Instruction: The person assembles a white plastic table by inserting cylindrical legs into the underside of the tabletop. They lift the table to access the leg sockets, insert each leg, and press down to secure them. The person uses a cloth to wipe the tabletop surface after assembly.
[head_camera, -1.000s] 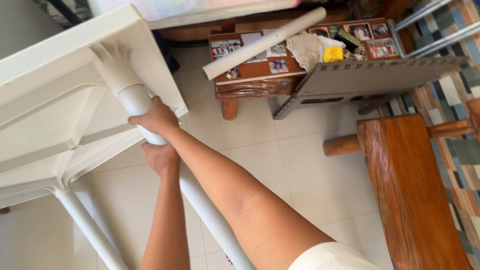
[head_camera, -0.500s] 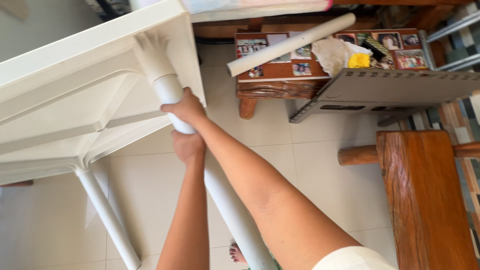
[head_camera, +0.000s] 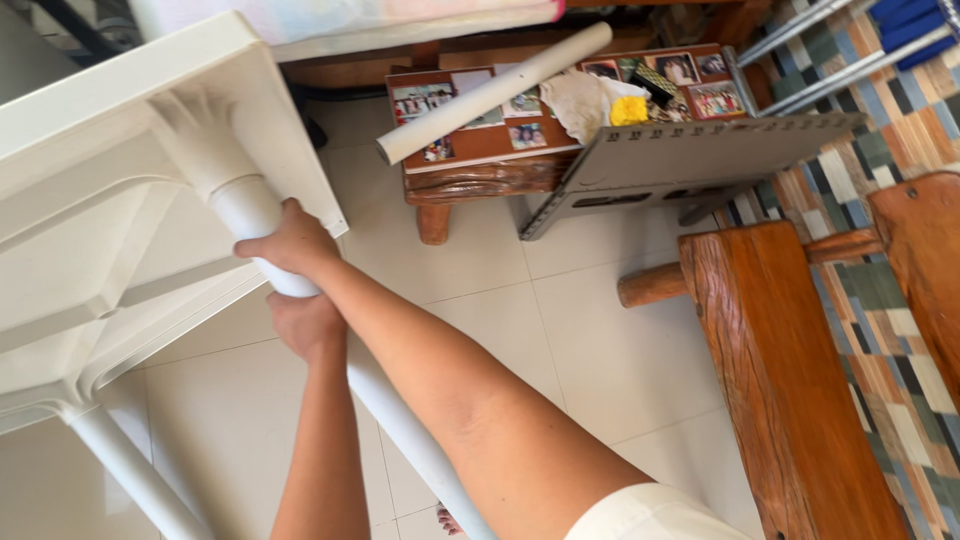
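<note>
A white plastic table (head_camera: 100, 230) lies tipped over with its ribbed underside toward me. Both my hands grip one white tubular leg (head_camera: 235, 200) just below its corner socket. My right hand (head_camera: 290, 245) wraps the tube nearest the socket, and my left hand (head_camera: 305, 325) holds it right below. The rest of the leg (head_camera: 400, 420) runs down toward me, partly hidden behind my right forearm. A second white leg (head_camera: 130, 470) sits in the table's lower-left corner.
A loose white tube (head_camera: 495, 92) lies across a low wooden table (head_camera: 470, 150) topped with photos, a white cloth (head_camera: 590, 100) and a yellow item (head_camera: 628, 110). A grey perforated panel (head_camera: 690, 160) leans on it. A wooden bench (head_camera: 790, 380) stands at right on the tiled floor.
The view has shifted, so the table and leg sit further right and lower in the picture. Both hands keep the same grip on the leg near the socket.
</note>
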